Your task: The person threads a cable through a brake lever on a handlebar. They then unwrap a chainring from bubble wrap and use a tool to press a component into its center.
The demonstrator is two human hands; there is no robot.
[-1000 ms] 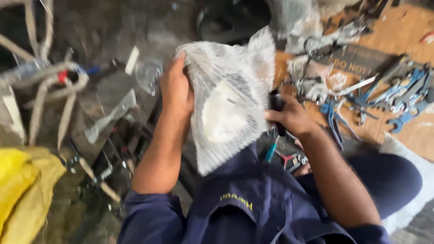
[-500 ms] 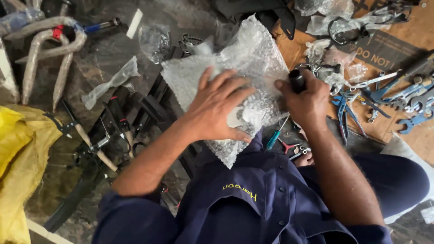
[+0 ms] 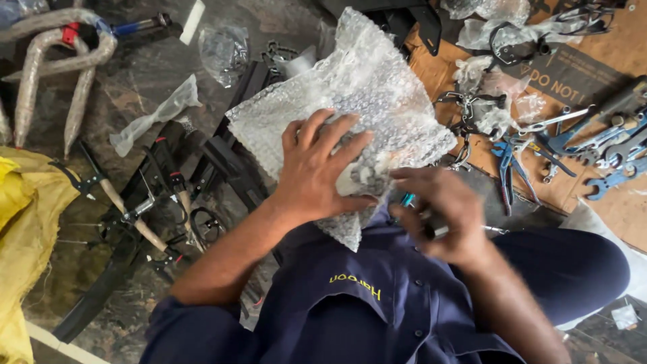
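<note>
A bubble-wrapped bundle (image 3: 357, 108) sits over the person's lap, hemmed in by black parts (image 3: 229, 162) on the stone floor (image 3: 135, 87) to one side and spanners (image 3: 606, 148) and blue pliers (image 3: 505, 168) on cardboard (image 3: 606, 202) to the other. The left hand (image 3: 317, 168) lies flat, fingers spread, on the wrap. The right hand (image 3: 445, 216), blurred, curls around a dark-handled tool (image 3: 435, 231) at the wrap's near edge.
</note>
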